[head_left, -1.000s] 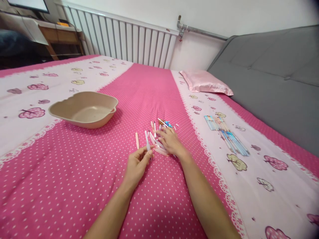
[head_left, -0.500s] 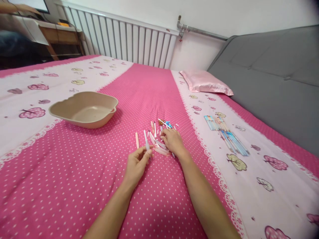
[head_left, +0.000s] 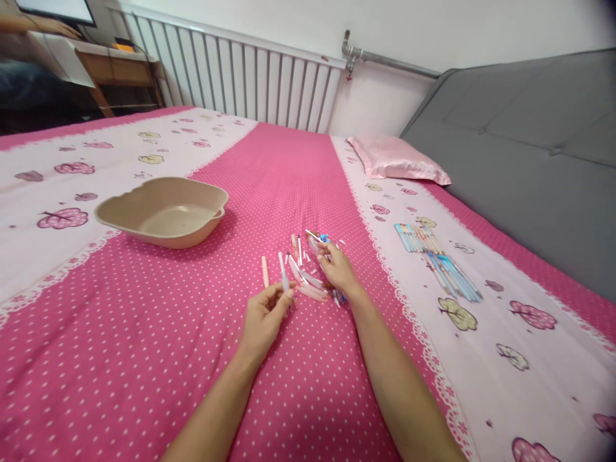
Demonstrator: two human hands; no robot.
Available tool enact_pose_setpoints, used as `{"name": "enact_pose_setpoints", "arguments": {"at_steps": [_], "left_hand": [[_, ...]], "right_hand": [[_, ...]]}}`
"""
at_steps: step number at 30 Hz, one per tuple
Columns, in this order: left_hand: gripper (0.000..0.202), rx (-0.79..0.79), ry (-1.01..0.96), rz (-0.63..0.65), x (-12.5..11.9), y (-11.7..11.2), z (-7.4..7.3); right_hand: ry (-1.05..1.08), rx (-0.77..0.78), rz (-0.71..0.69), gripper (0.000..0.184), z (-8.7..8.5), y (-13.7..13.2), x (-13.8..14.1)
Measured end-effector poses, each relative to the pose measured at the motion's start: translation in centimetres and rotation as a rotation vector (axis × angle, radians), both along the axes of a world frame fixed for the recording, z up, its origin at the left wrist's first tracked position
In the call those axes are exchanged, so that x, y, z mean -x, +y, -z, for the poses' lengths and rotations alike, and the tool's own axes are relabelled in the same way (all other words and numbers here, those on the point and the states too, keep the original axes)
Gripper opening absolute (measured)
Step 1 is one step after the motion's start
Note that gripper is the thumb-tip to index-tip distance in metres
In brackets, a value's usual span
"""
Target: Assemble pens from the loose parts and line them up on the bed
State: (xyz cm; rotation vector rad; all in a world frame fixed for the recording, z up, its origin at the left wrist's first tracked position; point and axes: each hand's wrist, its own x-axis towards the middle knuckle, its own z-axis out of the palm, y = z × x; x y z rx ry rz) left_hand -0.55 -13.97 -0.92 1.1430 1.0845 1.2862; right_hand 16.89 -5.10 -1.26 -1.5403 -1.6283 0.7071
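My left hand pinches a slim white and pale lilac pen, which points up and away from me. A peach-coloured pen barrel lies on the sheet just left of it. Over the heap of pen parts, my right hand has its thumb and fingers closed on a pale translucent pen part. Pink and white tubes, thin refills and small caps make up the heap. A small blue piece shows behind the right fingers. The right hand hides some of the parts.
A beige plastic basin stands on the bed to the left. Two groups of pens lie in rows at the right. Farther off are a pink pillow, a grey headboard and a radiator. Another person's arm rests at a desk.
My right hand has lifted slightly and shifted right, with a pale translucent part now between its fingers. More small parts show beneath it. The left hand and its pen have stayed nearly still.
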Motion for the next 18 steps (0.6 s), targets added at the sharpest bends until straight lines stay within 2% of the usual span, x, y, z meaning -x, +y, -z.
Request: {"name": "enact_pose_setpoints", "arguments": {"at_steps": [5,10,14,18], "left_hand": [[0.034,-0.006,0.027,0.023,0.0,0.0,0.2],[0.033,-0.03,0.071,0.086,0.1,-0.1,0.3],[0.032,-0.051,0.088,0.135,0.1,-0.1,0.4],[0.033,-0.066,0.122,0.16,0.1,-0.1,0.6]], "right_hand": [[0.378,0.018,-0.098,0.029,-1.6,-0.7,0.0],[0.873,0.109,-0.253,0.024,-3.8,-2.4,0.6],[0.915,0.117,-0.32,0.027,-4.8,-3.4,1.4],[0.904,0.086,-0.332,0.027,-5.0,-3.6,1.7]]}}
